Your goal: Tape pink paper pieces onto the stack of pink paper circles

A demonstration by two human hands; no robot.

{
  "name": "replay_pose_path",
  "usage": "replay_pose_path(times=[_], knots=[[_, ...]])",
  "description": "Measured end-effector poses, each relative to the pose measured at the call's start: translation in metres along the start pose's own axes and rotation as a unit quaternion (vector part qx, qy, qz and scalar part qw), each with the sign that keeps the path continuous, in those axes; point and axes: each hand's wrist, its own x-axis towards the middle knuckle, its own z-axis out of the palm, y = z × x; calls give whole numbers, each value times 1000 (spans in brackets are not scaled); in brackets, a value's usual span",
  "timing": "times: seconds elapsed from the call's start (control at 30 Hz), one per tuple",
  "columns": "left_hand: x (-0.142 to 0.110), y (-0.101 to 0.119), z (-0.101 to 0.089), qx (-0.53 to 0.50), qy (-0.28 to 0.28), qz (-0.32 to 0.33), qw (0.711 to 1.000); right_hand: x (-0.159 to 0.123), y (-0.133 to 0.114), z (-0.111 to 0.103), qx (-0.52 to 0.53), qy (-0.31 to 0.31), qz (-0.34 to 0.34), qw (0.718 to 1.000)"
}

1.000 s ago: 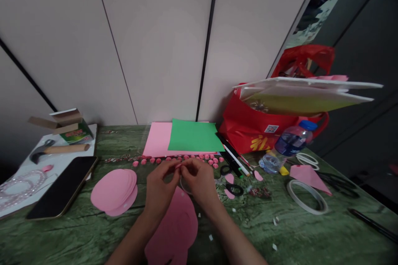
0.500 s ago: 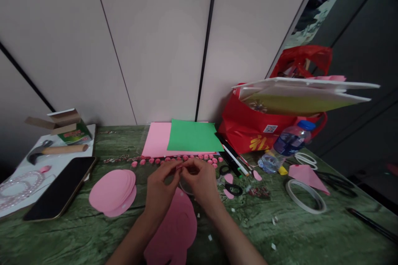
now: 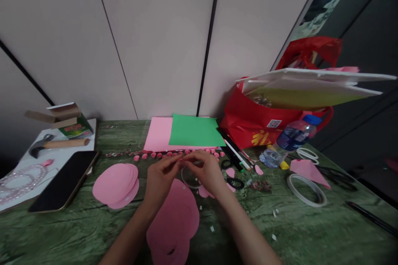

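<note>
Both hands meet fingertip to fingertip above the middle of the table. My left hand (image 3: 161, 179) is closed in a pinch, and my right hand (image 3: 205, 170) pinches from the other side. Between the fingertips is a small piece of pink paper (image 3: 181, 160), mostly covered by the fingers. Beyond them runs a row of small pink paper rolls (image 3: 154, 155). Under my wrists lie overlapping pink paper cutouts (image 3: 174, 219). A clear ring-shaped roll (image 3: 188, 178) sits partly behind my right hand, near black-handled scissors (image 3: 235, 183) and loose pink paper petals.
At left lie a stack of pink paper rounds (image 3: 113, 184), a phone (image 3: 65, 180), a hammer (image 3: 65, 143) and an opened box (image 3: 76, 126). Green paper (image 3: 195, 131) lies at the back. Rightward are a red bag (image 3: 245, 122), a bottle (image 3: 294, 136) and a tape roll (image 3: 290, 188).
The whole view has shifted slightly. My hands stay together in a pinch; the fingertips have turned a little, so the small pink piece shows less. More of the clear ring and pink petals shows.
</note>
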Motion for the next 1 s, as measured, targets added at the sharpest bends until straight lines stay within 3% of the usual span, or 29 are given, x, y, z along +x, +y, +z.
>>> replay_pose_path(times=[0.1, 0.23, 0.3, 0.53, 0.63, 0.83, 1.0], knots=[[1, 3, -1, -45, 1, -32, 998, 3, 11, -15, -15, -16, 20, 1000], [2, 4, -4, -56, 41, -50, 996, 3, 33, -46, -177, -16, 103, 979], [3, 4, -5, -56, 50, -54, 996, 0, 42, -55, -197, -39, 114, 973], [3, 7, -4, -56, 12, -65, 996, -8, 57, -42, -172, -169, 84, 967], [3, 1, -2, -29, -10, -29, 999, -6, 54, -39, -167, -181, 57, 967], [3, -15, -2, 138, -6, 127, 982, -2, 31, -41, -102, -202, 12, 974], [5, -17, -5, 139, -6, 135, 981, -4, 5, -41, -40, -217, 17, 975]])
